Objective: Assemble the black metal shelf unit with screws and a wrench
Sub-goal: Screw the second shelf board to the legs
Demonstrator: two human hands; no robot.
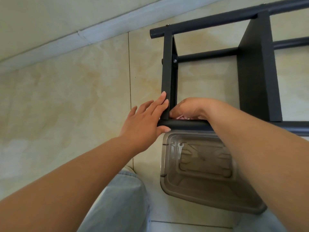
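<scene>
Shelf unit (254,64) on its side on the floor. Left hand (147,119) braces the corner bracket, fingers flat, thumb under the tube. Right hand (192,108) curled at the joint, likely starting a screw; contents hidden. Next: wrench (180,150), just below both hands in the clear bin (209,203).

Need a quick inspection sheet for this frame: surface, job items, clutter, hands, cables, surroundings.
Surface: beige tiled floor, dark grout lines.
Job's things: black shelf frame lying on the floor; screw fitted at a far joint; small wrench in a clear plastic container.
Clutter: nothing seen.
Grippers: left hand flat against the upright panel, thumb under the near tube; right hand curled at the corner joint, what it holds hidden.
Cables: nothing seen.
Surroundings: pale baseboard, wall above; jeans-clad knee below.
</scene>
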